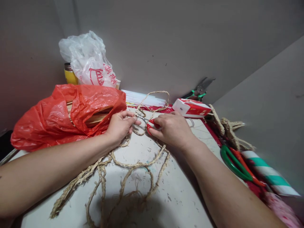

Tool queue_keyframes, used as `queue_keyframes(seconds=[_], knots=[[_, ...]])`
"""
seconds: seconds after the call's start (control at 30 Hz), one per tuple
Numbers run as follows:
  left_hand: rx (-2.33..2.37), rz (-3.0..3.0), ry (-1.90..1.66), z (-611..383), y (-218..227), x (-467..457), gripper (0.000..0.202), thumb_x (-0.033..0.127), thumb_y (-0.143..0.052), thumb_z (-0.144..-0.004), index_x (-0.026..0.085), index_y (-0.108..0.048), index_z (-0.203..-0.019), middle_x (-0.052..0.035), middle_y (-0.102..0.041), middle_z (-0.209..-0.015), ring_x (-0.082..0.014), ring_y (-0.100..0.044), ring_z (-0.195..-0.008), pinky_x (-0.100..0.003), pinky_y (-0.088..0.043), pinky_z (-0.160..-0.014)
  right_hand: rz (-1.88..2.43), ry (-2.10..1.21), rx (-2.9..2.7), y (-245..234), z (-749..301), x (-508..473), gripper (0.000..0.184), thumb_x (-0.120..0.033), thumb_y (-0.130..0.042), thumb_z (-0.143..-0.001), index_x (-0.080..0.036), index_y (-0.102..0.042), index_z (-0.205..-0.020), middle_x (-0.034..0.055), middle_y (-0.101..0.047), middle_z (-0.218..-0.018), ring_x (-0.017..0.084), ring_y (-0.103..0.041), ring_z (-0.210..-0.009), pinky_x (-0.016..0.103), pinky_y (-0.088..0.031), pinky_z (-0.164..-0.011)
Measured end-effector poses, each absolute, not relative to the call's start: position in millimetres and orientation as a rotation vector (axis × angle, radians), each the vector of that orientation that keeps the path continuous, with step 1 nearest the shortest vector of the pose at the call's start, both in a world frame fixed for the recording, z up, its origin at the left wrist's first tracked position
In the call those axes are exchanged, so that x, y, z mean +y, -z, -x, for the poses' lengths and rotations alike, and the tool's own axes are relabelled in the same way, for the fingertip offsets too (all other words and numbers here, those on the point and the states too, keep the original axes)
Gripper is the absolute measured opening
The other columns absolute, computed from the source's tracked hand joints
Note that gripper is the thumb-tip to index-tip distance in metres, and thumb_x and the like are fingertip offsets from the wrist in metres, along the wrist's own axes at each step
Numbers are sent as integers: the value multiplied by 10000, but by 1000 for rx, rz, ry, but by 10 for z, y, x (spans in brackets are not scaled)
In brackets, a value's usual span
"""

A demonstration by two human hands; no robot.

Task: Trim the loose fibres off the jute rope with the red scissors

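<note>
Braided rope (pixel 128 164) lies pinched by left hand (pixel 120 126), right hand (pixel 173 128) grip closed around red scissors (pixel 149 124).

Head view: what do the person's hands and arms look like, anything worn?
The left hand and right hand are bare: no gloves, and no rings, watch or bracelet can be seen. Both forearms are uncovered up to the frame edge, with no sleeves in view.

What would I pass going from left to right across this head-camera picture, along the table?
Red plastic bag → left hand pinching the straw rope → small red-handled scissors, held by the right hand → green-handled scissors → green-and-white striped roll.
</note>
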State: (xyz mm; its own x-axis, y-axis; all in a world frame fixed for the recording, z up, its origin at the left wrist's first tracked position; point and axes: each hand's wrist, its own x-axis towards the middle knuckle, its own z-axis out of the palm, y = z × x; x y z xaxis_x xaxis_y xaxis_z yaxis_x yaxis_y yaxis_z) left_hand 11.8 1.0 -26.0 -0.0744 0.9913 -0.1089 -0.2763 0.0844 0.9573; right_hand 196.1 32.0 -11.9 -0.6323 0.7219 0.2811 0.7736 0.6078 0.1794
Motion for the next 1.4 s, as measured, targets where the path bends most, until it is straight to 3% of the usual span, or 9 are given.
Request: queue_keyframes(seconds=[0.27,0.7,1.2,1.4], knots=[[1057,-884,-1312,-95,293,25,88,144,-613,-730,163,-549,-789,-25,-687,-644,-37,-364,-326,-181,-215,-331,1252,210,-2642,163,-1950,327,295,-356,-522,-796,-192,-557,-554,12,-590,-545,129,-454,-530,285,-269,-585],[1044,-846,-1320,-113,260,26,118,139,-619,-695,160,-549,-788,-18,-670,-618,-34,-324,-319,-180,-181,-328,1222,158,-2620,156,-1959,335,340,-354,-535,-819,-189,-515,-523,0,-534,-525,110,-372,-509,279,-272,-597],[1085,-913,-1274,-123,270,8,60,126,-605,-709,138,-559,-747,-23,-657,-590,-21,-310,-306,-174,-189,-318,1205,268,-2564,184,-1912,313,305,-382,-553,-773,-188,-521,-539,-2,-567,-535,120,-433,-531,306,-286,-681],[1089,-896,-1288,-129,257,5,71,121,-602,-721,138,-565,-779,-22,-660,-602,-21,-309,-304,-174,-186,-317,1173,166,-2555,185,-1925,325,344,-354,-536,-802,-185,-491,-505,-12,-532,-491,97,-363,-481,289,-292,-654]])
